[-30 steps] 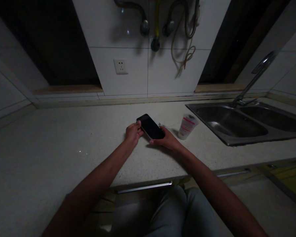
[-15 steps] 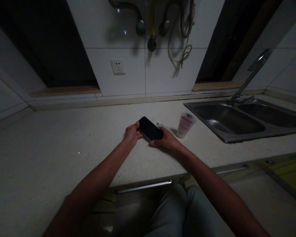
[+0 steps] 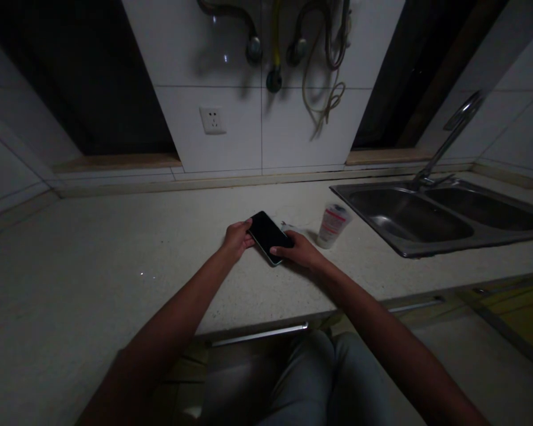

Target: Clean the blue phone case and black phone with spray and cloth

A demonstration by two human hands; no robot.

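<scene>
A black phone with a dark screen lies low over the pale countertop, screen up. My left hand grips its far left edge with thumb and fingers. My right hand holds its near right end, thumb laid on the screen's corner. Both hands rest close to the counter surface. A small white item shows just behind the phone; I cannot make out what it is.
A plastic cup with a red and white label stands right of my hands. A steel double sink with a tap lies further right. A wall socket and hanging hoses are on the tiled wall behind.
The phone has come down from a tilted, raised hold to lie nearly flat on the counter. Both hands stayed on it and shifted slightly toward me.
</scene>
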